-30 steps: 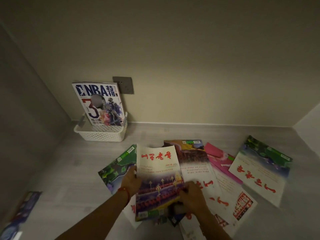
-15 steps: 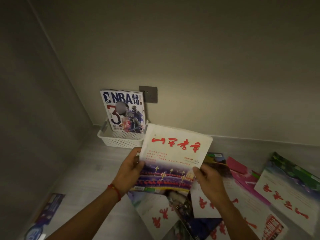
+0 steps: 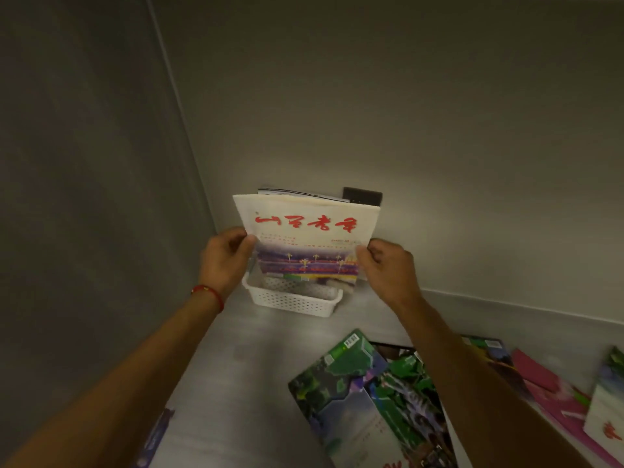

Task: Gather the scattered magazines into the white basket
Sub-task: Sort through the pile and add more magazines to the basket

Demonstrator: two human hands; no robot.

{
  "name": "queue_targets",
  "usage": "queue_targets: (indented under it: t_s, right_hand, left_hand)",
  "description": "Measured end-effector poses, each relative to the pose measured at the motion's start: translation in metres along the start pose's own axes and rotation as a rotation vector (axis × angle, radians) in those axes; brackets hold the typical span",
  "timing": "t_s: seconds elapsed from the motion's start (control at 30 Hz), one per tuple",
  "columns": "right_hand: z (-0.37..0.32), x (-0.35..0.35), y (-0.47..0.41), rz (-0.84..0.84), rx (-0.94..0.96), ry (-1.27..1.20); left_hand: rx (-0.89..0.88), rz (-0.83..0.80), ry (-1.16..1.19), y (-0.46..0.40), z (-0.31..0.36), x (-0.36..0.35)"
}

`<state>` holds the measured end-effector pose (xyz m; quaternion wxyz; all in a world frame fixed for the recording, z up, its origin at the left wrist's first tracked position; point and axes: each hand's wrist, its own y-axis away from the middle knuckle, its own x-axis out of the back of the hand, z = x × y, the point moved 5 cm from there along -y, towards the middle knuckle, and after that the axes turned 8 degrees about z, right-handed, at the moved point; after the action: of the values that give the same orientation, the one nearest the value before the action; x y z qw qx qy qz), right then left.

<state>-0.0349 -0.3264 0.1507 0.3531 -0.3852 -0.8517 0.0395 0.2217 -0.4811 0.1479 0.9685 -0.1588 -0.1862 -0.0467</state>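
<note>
The white magazine (image 3: 305, 244), lifted off the floor pile (image 3: 378, 396), is now held upright by both hands' fingers (image 3: 248, 243) above the white basket (image 3: 290, 298).

white-covered magazine (image 3: 305, 228), red brush-script title across the top, purple-and-red scene on its lower half; stands upright, cover toward the camera, bottom edge down inside the white basket (image 3: 293, 300). basket: perforated plastic, low walls, on the floor in the corner against the wall. second magazine (image 3: 297, 192) upright behind the first, only its top edge visible. on the floor to the right, well apart from the basket: overlapping green-covered magazines (image 3: 364, 396) lying flat, pink magazines (image 3: 547, 393) beyond them, a white one with red script (image 3: 606, 417) at the frame edge. bluish magazine (image 3: 157, 434) flat at lower left.
</note>
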Motion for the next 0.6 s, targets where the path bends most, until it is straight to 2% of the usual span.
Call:
queue_targets:
  t_s: [0.17, 0.37, 0.6]
  right_hand:
    - [-0.009, -0.043, -0.037, 0.022, -0.022, 0.028]
    - [0.014, -0.080, -0.058, -0.033, -0.171, 0.062]
    - [0.042, -0.101, -0.054, -0.083, -0.320, 0.068]
  left_hand:
    - [0.111, -0.026, 0.092, -0.047, -0.026, -0.008]
    - [0.260, -0.062, 0.148, -0.070, -0.064, -0.028]
    - [0.338, -0.090, 0.100, -0.078, -0.102, -0.057]
